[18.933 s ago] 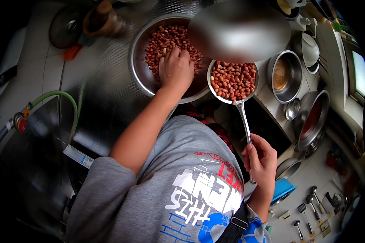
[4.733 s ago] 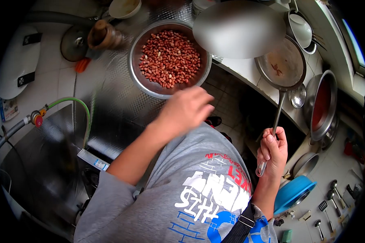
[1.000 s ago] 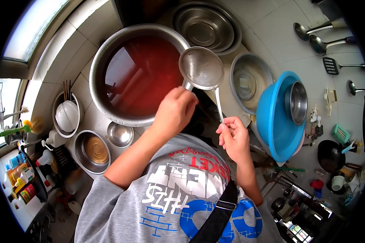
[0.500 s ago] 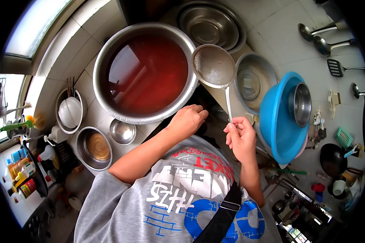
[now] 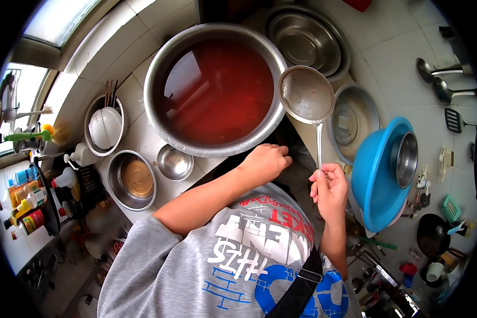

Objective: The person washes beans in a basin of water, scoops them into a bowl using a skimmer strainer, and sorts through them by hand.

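My right hand [image 5: 331, 191] is closed around the long handle of a round fine-mesh strainer [image 5: 306, 95]. The strainer's head lies level beside the right rim of a large metal basin [image 5: 149, 100], overlapping that rim in view. Dark red liquid [image 5: 222, 95] fills much of the basin, with window light mirrored on it. My left hand [image 5: 270, 161] hangs below the basin's near edge, fingers curled in, with nothing visible in them. To the strainer's right stands a shallow metal basin [image 5: 373, 108] with a little clear liquid.
Stacked metal basins [image 5: 346, 63] stand at the back. A blue plastic basin [image 5: 365, 175] with a metal bowl [image 5: 406, 159] is on the right. A small metal bowl [image 5: 176, 163], a metal pot [image 5: 114, 183] and a pot of white dishes [image 5: 105, 127] sit left. Ladles [image 5: 442, 90] hang on the wall.
The view has shifted, so everything appears further right. My right hand still grips the strainer, and my left hand stays curled near the basin's edge.
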